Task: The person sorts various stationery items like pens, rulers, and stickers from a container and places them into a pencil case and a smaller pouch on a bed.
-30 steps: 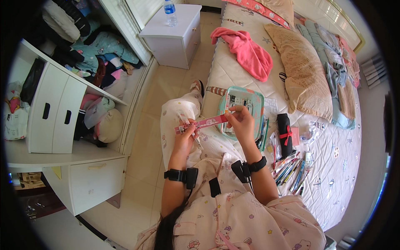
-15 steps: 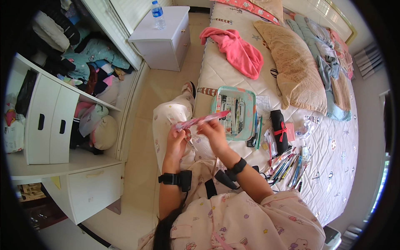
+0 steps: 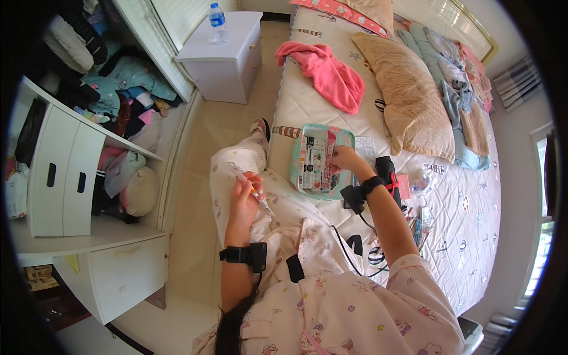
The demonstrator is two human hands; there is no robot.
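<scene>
A slim whitish pen-like stick with an orange part (image 3: 264,205) lies across my left hand (image 3: 241,195), whose fingers are closed round it above my lap. My right hand (image 3: 349,161) reaches into the mint-green basket (image 3: 294,177) on the bed edge. Its fingers pinch a long, narrow pink packet (image 3: 329,148), held along the right part of the basket. Several slim printed packets (image 3: 312,160) lie inside, side by side. Part of the basket's right side is hidden behind my right hand.
Beside the basket on the bed lie a black roll with a red ribbon (image 3: 393,184), a pink box (image 3: 403,186) and several pens (image 3: 423,223). A pink cloth (image 3: 331,77) and tan pillow (image 3: 408,97) lie farther off. A nightstand (image 3: 220,56) bears a water bottle (image 3: 218,25).
My right hand has carried the pink packet away from my left hand, rightward into the basket. My left hand keeps the pen-like stick, now plainly visible. The view has shifted slightly.
</scene>
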